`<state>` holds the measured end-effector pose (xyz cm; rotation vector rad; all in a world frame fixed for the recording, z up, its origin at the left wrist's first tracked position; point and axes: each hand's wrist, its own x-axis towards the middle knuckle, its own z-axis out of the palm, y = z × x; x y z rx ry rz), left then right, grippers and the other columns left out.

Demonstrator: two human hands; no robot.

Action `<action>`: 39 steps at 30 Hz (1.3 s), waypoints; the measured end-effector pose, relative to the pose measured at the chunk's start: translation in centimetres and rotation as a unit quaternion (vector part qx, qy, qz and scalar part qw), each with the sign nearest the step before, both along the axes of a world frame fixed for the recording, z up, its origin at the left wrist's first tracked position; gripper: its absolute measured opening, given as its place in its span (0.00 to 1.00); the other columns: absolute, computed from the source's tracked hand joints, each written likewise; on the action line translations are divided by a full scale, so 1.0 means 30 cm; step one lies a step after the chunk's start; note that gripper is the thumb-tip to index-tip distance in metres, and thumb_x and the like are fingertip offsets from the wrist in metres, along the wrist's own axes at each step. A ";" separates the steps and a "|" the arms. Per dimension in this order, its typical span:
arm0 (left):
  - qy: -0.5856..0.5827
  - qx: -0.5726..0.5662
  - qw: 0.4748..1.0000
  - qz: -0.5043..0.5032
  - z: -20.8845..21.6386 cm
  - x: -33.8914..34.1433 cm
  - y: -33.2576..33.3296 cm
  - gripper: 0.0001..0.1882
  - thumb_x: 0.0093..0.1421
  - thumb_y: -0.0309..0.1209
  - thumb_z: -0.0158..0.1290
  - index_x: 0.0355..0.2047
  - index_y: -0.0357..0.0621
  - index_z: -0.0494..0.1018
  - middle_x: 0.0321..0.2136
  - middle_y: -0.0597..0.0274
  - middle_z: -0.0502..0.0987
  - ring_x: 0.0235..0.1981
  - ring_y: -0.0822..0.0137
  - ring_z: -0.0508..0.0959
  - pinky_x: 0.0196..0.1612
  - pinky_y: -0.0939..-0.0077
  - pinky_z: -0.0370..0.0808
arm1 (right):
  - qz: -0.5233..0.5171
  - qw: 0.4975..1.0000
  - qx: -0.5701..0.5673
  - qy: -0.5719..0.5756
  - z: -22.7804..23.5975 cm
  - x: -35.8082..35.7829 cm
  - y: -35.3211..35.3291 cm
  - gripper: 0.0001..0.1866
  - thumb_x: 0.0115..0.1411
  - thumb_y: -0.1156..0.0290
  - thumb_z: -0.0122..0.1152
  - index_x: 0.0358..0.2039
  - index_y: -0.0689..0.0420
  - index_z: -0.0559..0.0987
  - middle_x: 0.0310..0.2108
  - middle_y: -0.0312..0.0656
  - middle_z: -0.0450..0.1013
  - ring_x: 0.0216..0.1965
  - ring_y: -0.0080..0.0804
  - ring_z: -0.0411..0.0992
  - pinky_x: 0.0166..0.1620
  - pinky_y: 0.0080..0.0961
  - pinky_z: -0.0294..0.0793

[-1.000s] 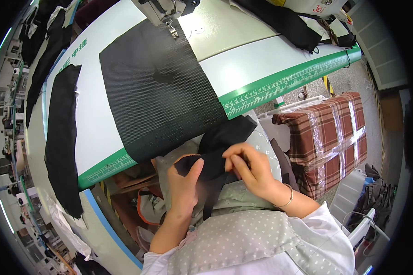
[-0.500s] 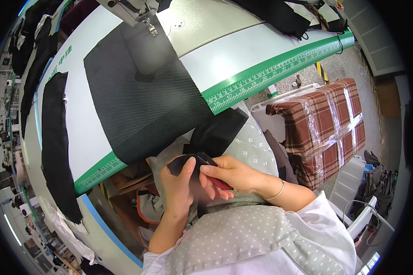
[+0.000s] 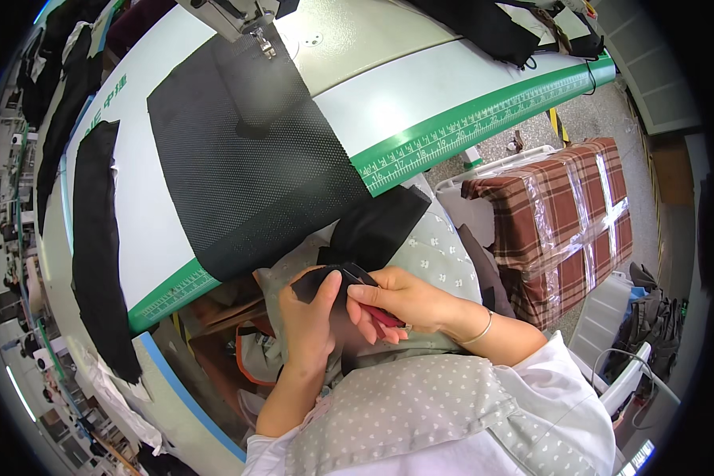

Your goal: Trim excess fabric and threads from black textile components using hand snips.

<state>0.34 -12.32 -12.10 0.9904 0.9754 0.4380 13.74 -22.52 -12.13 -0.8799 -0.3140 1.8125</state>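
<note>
Over my lap, my left hand (image 3: 309, 313) pinches a piece of black fabric (image 3: 312, 282) between thumb and fingers. Close against it, my right hand (image 3: 401, 303) is closed around red-handled thread snips (image 3: 385, 316). Their thin blade lies along the black fabric by my left thumb; its tip is hard to make out. A wider black strip (image 3: 382, 228) rests across my apron just beyond both hands. Past that, a large black mesh panel (image 3: 254, 151) hangs over the sewing table's front edge, its far corner under the presser foot of the sewing machine (image 3: 263, 41).
The table edge carries a green ruler strip (image 3: 468, 131). Another black fabric strip (image 3: 99, 246) lies on the left, and black pieces (image 3: 484, 28) lie at the far right. A plaid taped box (image 3: 555, 226) stands right of my knees. An orange-trimmed bag (image 3: 255, 357) sits below the table.
Almost nothing differs. My hands stay together on the black fabric, with only a very slight shift of the whole view.
</note>
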 end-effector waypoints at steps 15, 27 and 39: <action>0.002 0.031 1.000 0.002 -0.006 0.003 -0.002 0.06 0.55 0.24 0.58 0.31 0.33 0.76 0.27 0.63 0.77 0.28 0.75 0.74 0.34 0.82 0.70 | -0.001 1.000 -0.014 0.016 0.008 0.000 0.002 0.20 0.71 0.62 0.39 0.30 0.61 0.73 0.18 0.42 0.73 0.10 0.20 0.65 0.12 0.14 0.60; 0.005 0.056 0.998 -0.009 -0.011 0.001 -0.001 0.06 0.55 0.25 0.58 0.31 0.33 0.76 0.26 0.64 0.77 0.28 0.76 0.73 0.33 0.82 0.69 | -0.006 0.999 -0.029 0.042 0.001 0.000 -0.001 0.20 0.70 0.60 0.41 0.30 0.61 0.73 0.17 0.42 0.73 0.09 0.20 0.64 0.12 0.14 0.60; 0.021 0.117 0.993 -0.018 -0.017 0.001 0.001 0.04 0.55 0.23 0.56 0.28 0.33 0.76 0.25 0.64 0.76 0.27 0.76 0.72 0.32 0.83 0.68 | -0.029 0.999 -0.010 -0.014 0.006 -0.024 0.008 0.19 0.71 0.59 0.40 0.30 0.59 0.72 0.17 0.41 0.72 0.10 0.19 0.65 0.13 0.13 0.60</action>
